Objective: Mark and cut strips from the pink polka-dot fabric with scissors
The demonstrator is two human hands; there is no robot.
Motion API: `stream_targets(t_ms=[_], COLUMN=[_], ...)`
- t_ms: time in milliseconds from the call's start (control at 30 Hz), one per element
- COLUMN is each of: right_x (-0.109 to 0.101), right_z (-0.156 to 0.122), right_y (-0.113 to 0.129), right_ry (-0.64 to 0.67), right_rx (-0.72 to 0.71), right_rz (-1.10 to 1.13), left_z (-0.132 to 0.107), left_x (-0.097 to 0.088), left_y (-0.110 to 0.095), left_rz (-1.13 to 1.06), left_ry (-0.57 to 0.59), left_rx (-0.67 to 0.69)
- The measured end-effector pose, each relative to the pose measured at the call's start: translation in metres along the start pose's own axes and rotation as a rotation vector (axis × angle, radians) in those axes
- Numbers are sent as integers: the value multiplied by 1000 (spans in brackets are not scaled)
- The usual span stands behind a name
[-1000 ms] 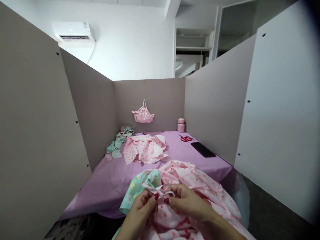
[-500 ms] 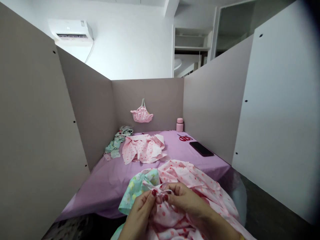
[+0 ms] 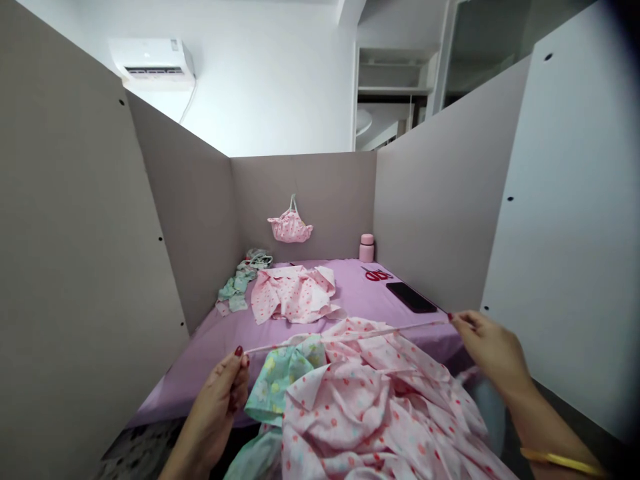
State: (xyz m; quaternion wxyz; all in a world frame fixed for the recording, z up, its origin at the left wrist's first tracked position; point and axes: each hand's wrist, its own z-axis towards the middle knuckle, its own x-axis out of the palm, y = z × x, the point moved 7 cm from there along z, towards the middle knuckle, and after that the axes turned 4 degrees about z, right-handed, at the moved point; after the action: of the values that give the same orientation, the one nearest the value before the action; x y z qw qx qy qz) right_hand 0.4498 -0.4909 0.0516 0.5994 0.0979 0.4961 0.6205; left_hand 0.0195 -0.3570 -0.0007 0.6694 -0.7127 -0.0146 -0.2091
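Observation:
A thin pink fabric drawstring (image 3: pixel 423 325) is stretched nearly straight from side to side. Its left end is pinched between the thumb and fingers of my left hand (image 3: pixel 220 393). At the other end, slightly higher, my right hand (image 3: pixel 493 350) pinches it too. Below the drawstring lies a crumpled heap of pink fabric (image 3: pixel 345 413) with red dots, bunched toward me. Green floral fabric (image 3: pixel 280 380) sits at the heap's left side, near my left hand. Whether the drawstring is joined to the heap, I cannot tell.
On the purple-covered table (image 3: pixel 350 293) lies another dotted pink piece (image 3: pixel 295 293). Green scraps (image 3: pixel 237 287) are at the left, with red-handled scissors (image 3: pixel 376 274), a phone (image 3: pixel 411 297) and a pink bottle (image 3: pixel 367 249) at the right. A pink pouch (image 3: pixel 291 228) hangs on the back partition (image 3: pixel 330 193).
My hands were together over the pink fabric, fingering a bunched string. They have moved wide apart, left and right, pulling the drawstring out straight. The view has shifted slightly.

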Motion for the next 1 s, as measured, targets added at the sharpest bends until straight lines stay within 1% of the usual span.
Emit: stream_targets(t_ms=[33, 67, 100, 133, 167, 200, 267, 300, 333, 367, 400, 467, 500, 533, 600, 633, 667, 700, 733, 767, 800, 833, 867, 900, 933, 967, 1000], right_x=[5, 15, 25, 38, 56, 74, 101, 109, 113, 113, 111, 102, 97, 94, 90, 89, 88, 88, 89, 90, 94, 98, 103, 109, 114, 120, 125], right_z=[-3, -10, -21, -37, -55, -77, -121, -137, -148, -152, -151, -146, -146, -148, -151, -152, -151, -148, -143, -138, -134, -132, -130, -129, -129, -131, -136], right_y=[9, 24, 44, 67, 91, 114, 155, 167, 174, 179, 181, 186, 190, 194, 202, 205, 207, 208, 207, 206, 203, 200, 197, 194, 191, 189, 187], right_ry=[12, 49, 84, 155, 313, 500, 868, 1012, 1098, 1130, 1114, 1023, 983, 947, 868, 830, 802, 798, 824, 890, 988, 1089, 1167, 1212, 1224, 1215, 1204], right_rx=[-65, -132, -219, -305, -356, -408, -545, -568, -583, -591, -605, -704, -786, -869, -1002, -1039, -1046, -1015, -954, -863, -748, -615, -477, -352, -252, -190, -178], right_rz=[-112, -126, -46, 98, 245, 358, 467, 492, 505, 503, 482, 378, 302, 218, 79, 37, 25, 47, 109, 203, 318, 440, 555, 649, 716, 747, 743], left_z=[-2, -5, -8, -12, -15, -18, -22, -23, -23, -23, -22, -20, -19, -18, -18, -18, -20, -22, -26, -32, -38, -44, -48, -52, -56, -60, -62], left_x=[5, 13, 22, 31, 39, 45, 49, 46, 42, 37, 32, 28, 30, 37, 58, 69, 80, 88, 94, 98, 101, 102, 102, 103, 105, 110, 114], left_y=[-2, -3, -3, -4, -5, -6, -11, -15, -19, -24, -30, -39, -41, -39, -27, -18, -7, 5, 17, 27, 34, 37, 37, 34, 30, 23, 16], left_rz=[12, 30, 52, 76, 100, 124, 177, 214, 265, 324, 379, 446, 441, 403, 263, 189, 130, 93, 80, 81, 84, 77, 51, 8, -50, -104, -141], left_ry=[28, 67, 114, 159, 197, 223, 252, 250, 240, 217, 184, 110, 95, 112, 205, 259, 316, 371, 426, 489, 558, 623, 672, 714, 769, 830, 878], left_rx=[-10, -26, -40, -45, -40, -27, 6, 24, 39, 57, 80, 126, 134, 125, 69, 12, -65, -156, -253, -344, -411, -442, -446, -434, -406, -362, -305])
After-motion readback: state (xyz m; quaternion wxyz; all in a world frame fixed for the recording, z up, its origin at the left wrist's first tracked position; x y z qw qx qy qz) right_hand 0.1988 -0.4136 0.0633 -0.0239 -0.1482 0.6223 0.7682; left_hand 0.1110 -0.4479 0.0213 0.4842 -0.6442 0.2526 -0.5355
